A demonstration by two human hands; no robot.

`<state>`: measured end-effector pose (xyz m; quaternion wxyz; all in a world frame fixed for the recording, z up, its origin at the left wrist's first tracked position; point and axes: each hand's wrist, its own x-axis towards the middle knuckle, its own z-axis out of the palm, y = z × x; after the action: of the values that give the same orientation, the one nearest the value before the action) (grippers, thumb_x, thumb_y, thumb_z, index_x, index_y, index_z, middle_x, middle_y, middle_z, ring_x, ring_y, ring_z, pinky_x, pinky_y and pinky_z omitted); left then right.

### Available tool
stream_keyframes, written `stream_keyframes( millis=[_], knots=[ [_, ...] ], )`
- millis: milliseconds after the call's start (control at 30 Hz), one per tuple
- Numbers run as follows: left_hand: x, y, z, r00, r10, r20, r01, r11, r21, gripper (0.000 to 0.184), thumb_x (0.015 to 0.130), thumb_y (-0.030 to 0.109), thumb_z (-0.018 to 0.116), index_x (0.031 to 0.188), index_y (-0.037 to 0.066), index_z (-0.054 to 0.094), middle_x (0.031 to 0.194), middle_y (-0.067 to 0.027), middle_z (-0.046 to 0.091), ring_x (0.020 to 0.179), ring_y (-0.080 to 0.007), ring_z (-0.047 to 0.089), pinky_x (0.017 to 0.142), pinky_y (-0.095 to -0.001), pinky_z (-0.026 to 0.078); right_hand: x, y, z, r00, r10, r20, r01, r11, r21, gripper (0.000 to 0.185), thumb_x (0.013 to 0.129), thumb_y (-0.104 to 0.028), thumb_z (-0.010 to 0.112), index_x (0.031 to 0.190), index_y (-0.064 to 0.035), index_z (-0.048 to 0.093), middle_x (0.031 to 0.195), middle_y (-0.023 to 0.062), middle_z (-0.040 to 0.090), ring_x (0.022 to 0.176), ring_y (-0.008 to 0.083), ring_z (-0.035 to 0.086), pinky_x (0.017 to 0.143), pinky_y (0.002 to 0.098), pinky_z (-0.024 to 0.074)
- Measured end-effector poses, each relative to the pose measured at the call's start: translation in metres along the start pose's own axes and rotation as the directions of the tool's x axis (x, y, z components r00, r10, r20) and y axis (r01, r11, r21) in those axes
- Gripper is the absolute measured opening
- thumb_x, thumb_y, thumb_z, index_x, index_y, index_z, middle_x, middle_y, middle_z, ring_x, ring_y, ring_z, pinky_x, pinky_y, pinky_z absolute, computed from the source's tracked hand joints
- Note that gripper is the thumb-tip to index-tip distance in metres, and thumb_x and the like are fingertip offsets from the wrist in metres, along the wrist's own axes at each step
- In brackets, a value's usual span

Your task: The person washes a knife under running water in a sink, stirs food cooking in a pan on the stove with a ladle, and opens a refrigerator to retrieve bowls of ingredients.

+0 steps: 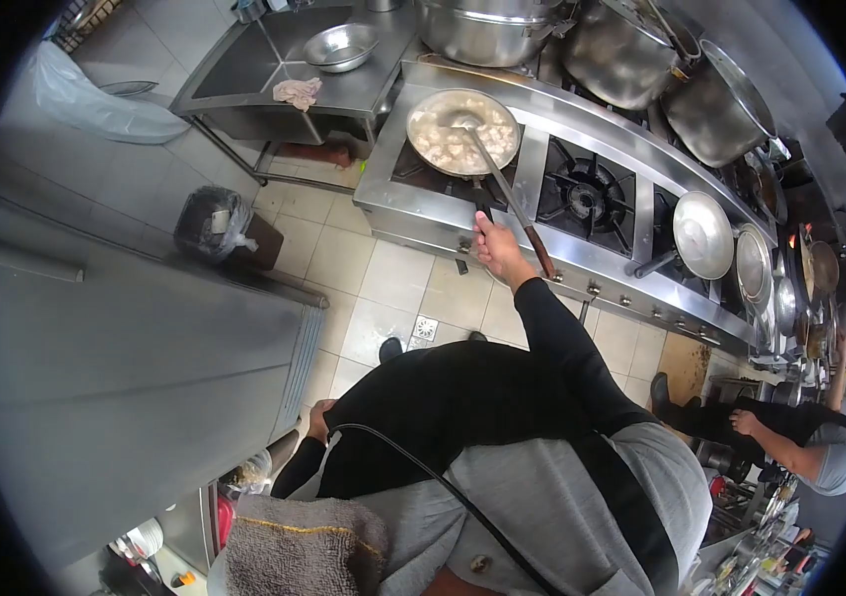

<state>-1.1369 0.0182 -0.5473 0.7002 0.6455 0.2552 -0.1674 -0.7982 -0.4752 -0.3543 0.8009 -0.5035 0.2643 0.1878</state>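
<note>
So, at far left stands a large grey cabinet, with a lined bin just beyond it. A crumpled cloth and a metal bowl lie on the sink bench. The left hand is down by the edge of the apron; its fingers are mostly hidden, so whether they hold anything I cannot tell.

The pan sits on the left end of the stove, full of pale chunks in cloudy liquid. That load looks heavy and likely to slosh; the metal is stiff and probably hot, the chunks probably soft. The place to grip is the handle, back from the rim, where the right hand has its fingers curled round the end. A ladle rests its head in the food, its wooden grip slanting out beside that hand, seemingly unheld; the wood should be the cooler hold.

Farther right come another burner, a second pan and a co-worker.
</note>
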Motion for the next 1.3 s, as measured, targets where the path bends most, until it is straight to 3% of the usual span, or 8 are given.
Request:
stream_keyframes(
  millis=[233,367,567,633,833,1133,1233,1300],
  knots=[
    [0.023,0.013,0.016,0.988,-0.117,-0.106,0.143,0.946,0.291,0.029,0.087,0.025,0.068,0.092,-0.003,0.068,0.076,-0.0052,0.067,0.070,-0.0145,0.062,0.066,-0.0284,0.049,0.000,-0.002,0.002,0.999,-0.025,-0.026,0.023,0.997,-0.071,0.033,0.094,-0.041,0.062,0.084,-0.0124,0.048,0.058,-0.0051,0.043,0.043,0.0055,0.035,0.037,0.0220,0.0247],
    [0.052,-0.024,-0.004,0.995,-0.097,-0.026,0.096,0.995,-0.036,0.030,0.085,0.028,0.071,0.089,-0.002,0.068,0.075,-0.0036,0.066,0.067,-0.0134,0.060,0.065,-0.0280,0.049,-0.005,0.005,0.023,0.994,-0.042,-0.097,0.038,0.998,-0.044,0.033,0.095,-0.039,0.061,0.083,-0.0113,0.046,0.058,-0.0035,0.043,0.041,0.0073,0.034,0.036,0.0241,0.0245],
    [0.014,0.028,0.023,0.987,0.152,-0.052,-0.150,0.988,0.046,0.032,0.086,0.028,0.070,0.095,-0.002,0.067,0.079,-0.0050,0.068,0.069,-0.0130,0.061,0.064,-0.0276,0.050,0.002,0.014,0.025,0.989,-0.100,-0.107,0.096,0.995,-0.041,0.033,0.094,-0.039,0.062,0.082,-0.0132,0.046,0.058,-0.0041,0.043,0.041,0.0065,0.033,0.037,0.0249,0.0232],
    [0.023,0.027,0.025,0.975,-0.034,-0.217,0.102,0.945,0.311,0.030,0.086,0.027,0.070,0.095,-0.002,0.067,0.079,-0.0056,0.068,0.070,-0.0129,0.062,0.064,-0.0271,0.050,-0.002,0.010,0.021,0.988,-0.098,-0.124,0.093,0.995,-0.039,0.033,0.095,-0.038,0.062,0.081,-0.0132,0.046,0.058,-0.0039,0.042,0.041,0.0066,0.032,0.037,0.0254,0.0225],
    [0.016,0.029,0.025,0.988,-0.136,-0.068,0.142,0.984,0.103,0.028,0.086,0.026,0.071,0.091,-0.001,0.067,0.078,-0.0057,0.068,0.070,-0.0125,0.063,0.065,-0.0267,0.051,-0.003,0.007,0.024,0.980,-0.117,-0.162,0.101,0.989,-0.106,0.032,0.095,-0.037,0.060,0.080,-0.0126,0.046,0.058,-0.0033,0.040,0.040,0.0073,0.031,0.036,0.0256,0.0219],
    [0.021,0.051,0.044,0.981,-0.055,-0.188,0.110,0.949,0.294,0.034,0.084,0.028,0.073,0.098,-0.001,0.065,0.079,-0.0053,0.067,0.070,-0.0130,0.062,0.065,-0.0261,0.050,0.000,0.009,0.023,0.990,-0.076,-0.119,0.066,0.994,-0.083,0.036,0.095,-0.044,0.060,0.082,-0.0115,0.049,0.063,-0.0003,0.047,0.045,0.0093,0.039,0.039,0.0258,0.0314],
    [0.055,-0.003,0.012,0.998,-0.053,-0.021,0.051,0.995,-0.086,0.033,0.084,0.028,0.073,0.098,-0.001,0.064,0.077,-0.0043,0.065,0.069,-0.0127,0.060,0.064,-0.0265,0.050,-0.018,0.003,0.020,0.999,0.026,-0.046,-0.028,0.999,-0.035,0.055,0.091,-0.056,0.060,0.119,-0.0097,0.046,0.079,0.0037,0.054,0.063,0.0143,0.054,0.056,0.0299,0.0472],
    [0.060,-0.019,0.003,0.998,-0.065,-0.002,0.065,0.995,-0.080,0.033,0.084,0.028,0.072,0.098,-0.001,0.064,0.076,-0.0037,0.064,0.068,-0.0125,0.059,0.063,-0.0267,0.049,-0.019,0.024,-0.008,0.979,0.065,0.195,-0.076,0.996,0.048,0.069,0.090,-0.064,0.053,0.130,-0.0103,0.039,0.089,0.0070,0.057,0.076,0.0179,0.057,0.070,0.0338,0.0487]
  ],
)
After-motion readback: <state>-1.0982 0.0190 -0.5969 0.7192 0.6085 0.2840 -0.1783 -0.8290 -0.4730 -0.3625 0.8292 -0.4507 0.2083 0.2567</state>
